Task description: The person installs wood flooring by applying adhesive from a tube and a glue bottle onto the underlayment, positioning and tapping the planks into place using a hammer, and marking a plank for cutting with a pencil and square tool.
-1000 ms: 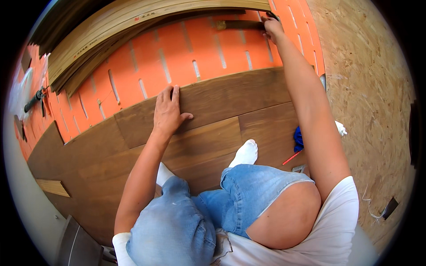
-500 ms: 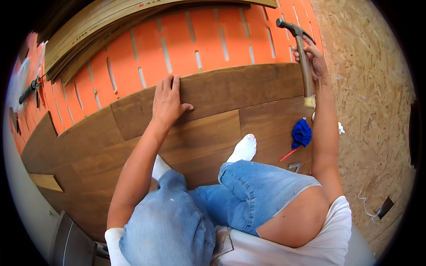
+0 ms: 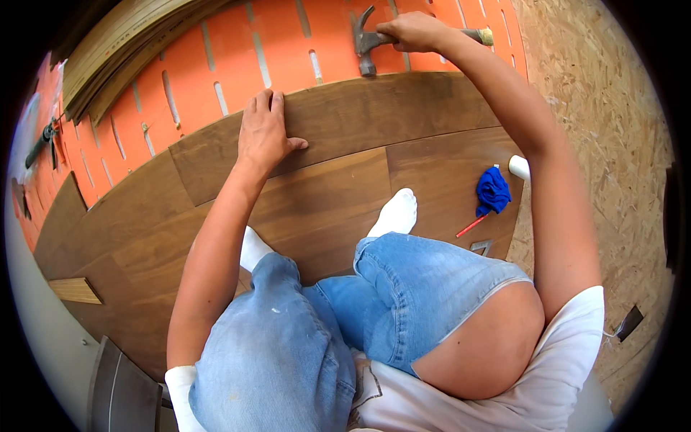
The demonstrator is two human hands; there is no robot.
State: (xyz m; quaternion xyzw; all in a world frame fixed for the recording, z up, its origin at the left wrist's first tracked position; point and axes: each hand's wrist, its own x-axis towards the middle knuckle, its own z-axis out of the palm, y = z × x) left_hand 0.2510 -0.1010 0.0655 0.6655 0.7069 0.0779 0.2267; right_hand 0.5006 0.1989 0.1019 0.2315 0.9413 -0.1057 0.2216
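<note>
My right hand (image 3: 416, 32) is closed round the handle of a claw hammer (image 3: 366, 45), close behind its head. The striking face points down at the far edge of a brown floorboard (image 3: 374, 97); whether it touches cannot be told. The end of the handle sticks out to the right past my wrist. My left hand (image 3: 265, 133) lies flat on the same board toward its left end, fingertips at the far edge and thumb spread out. Beyond that edge stretches an orange slotted underlay (image 3: 237, 54).
Stacked planks (image 3: 122, 50) lie at the far left, with a caulking gun (image 3: 43, 144) nearby. A blue cloth (image 3: 494, 191), a red pencil-like stick (image 3: 471, 226), a white cylinder (image 3: 519, 168) and a small metal piece (image 3: 481, 248) lie at right. A short wood offcut (image 3: 75, 291) rests at left.
My right hand has swung the hammer left and away from me, from upright at the right to level above the board's far edge. My left hand stays on the board.
</note>
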